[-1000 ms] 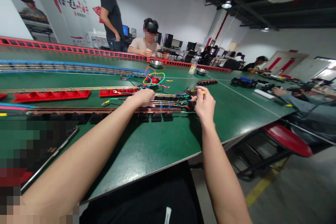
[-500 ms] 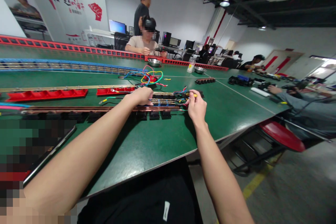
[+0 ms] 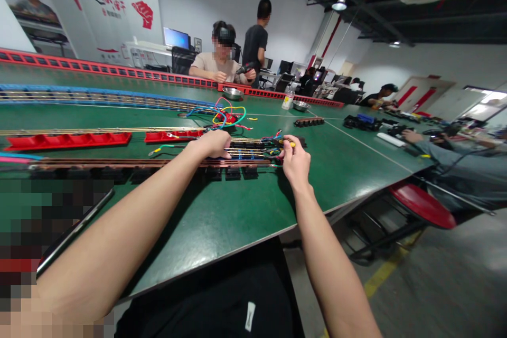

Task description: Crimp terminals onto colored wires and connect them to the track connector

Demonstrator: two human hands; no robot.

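My left hand (image 3: 216, 143) is closed over a blue rail strip (image 3: 247, 154) that carries metal bars, with the thumb on its near side and the other fingers mostly hidden. At the strip's right end, my right hand (image 3: 296, 161) pinches a small yellow-and-black tool (image 3: 292, 143); its exact kind is too small to make out. Short coloured wires (image 3: 273, 152) stick out beside my right fingers. Along the near side runs a black rail strip with copper-coloured bars (image 3: 178, 162). A green wire with a yellow end (image 3: 161, 149) lies left of my left hand.
Red strips (image 3: 71, 140) lie at left, with a long blue strip (image 3: 99, 96) behind. Coloured wires (image 3: 233, 116), a metal bowl (image 3: 233, 93) and a bottle (image 3: 288, 97) stand farther back. A red stool (image 3: 423, 206) is at right. Across the table sits a person (image 3: 222, 60) holding a drill.
Both my hands stay in nearly the same place. In the background, the standing person has moved right, past the seated one, whose drill is slightly higher.
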